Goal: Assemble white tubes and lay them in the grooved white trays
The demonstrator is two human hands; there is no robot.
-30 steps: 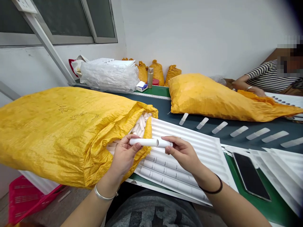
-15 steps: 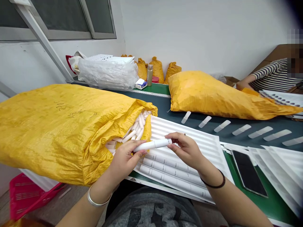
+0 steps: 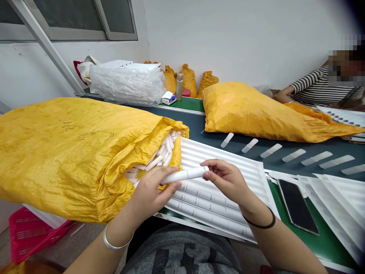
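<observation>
Both my hands hold one white tube (image 3: 185,175) lying crosswise above a white ribbed tray (image 3: 234,167). My left hand (image 3: 151,192) pinches the tube's left end. At the right end, my right hand (image 3: 225,179) grips it with thumb and fingers. The tray's near grooves hold several labelled white tubes (image 3: 205,201). Right beside my left hand, a big yellow woven sack (image 3: 71,152) lies open, with many white tubes (image 3: 159,156) spilling from its mouth.
A second yellow sack (image 3: 256,114) lies across a dark conveyor belt (image 3: 285,146) carrying several clear caps (image 3: 270,150). A black phone (image 3: 295,205) and more white trays (image 3: 336,201) are at right. A person in a striped sleeve (image 3: 322,89) sits far right. A red crate (image 3: 25,232) is below left.
The tube's two parts, held level a second ago, are now pushed together and tilted up to the right. My hands sit slightly lower, over the filled grooves.
</observation>
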